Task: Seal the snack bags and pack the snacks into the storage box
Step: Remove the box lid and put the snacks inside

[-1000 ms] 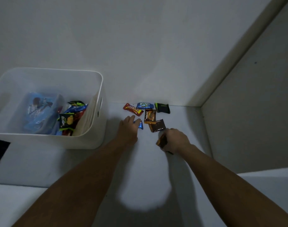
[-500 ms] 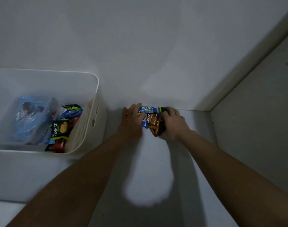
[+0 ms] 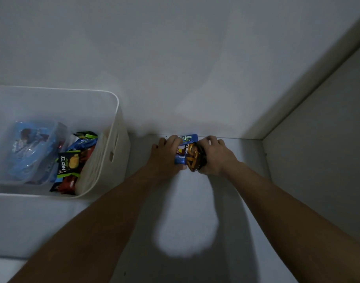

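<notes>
A small bunch of snack packets [image 3: 189, 153], blue, orange and dark brown, is pressed together on the white surface at the foot of the back wall. My left hand [image 3: 166, 154] cups the bunch from the left and my right hand [image 3: 215, 156] cups it from the right, both with fingers curled around the packets. The white storage box [image 3: 105, 160] stands to the left, holding a clear blue bag [image 3: 30, 148], a black and green Nextar packet [image 3: 69, 163] and other blue and red packets.
A white wall rises directly behind the packets. A side panel [image 3: 318, 150] closes off the right, forming a corner near my right hand. A bright patch of light lies on the surface between my forearms.
One second ago the packets lay scattered and my hands were apart. Both hands moved toward the wall and swept the packets into one bunch held between them.
</notes>
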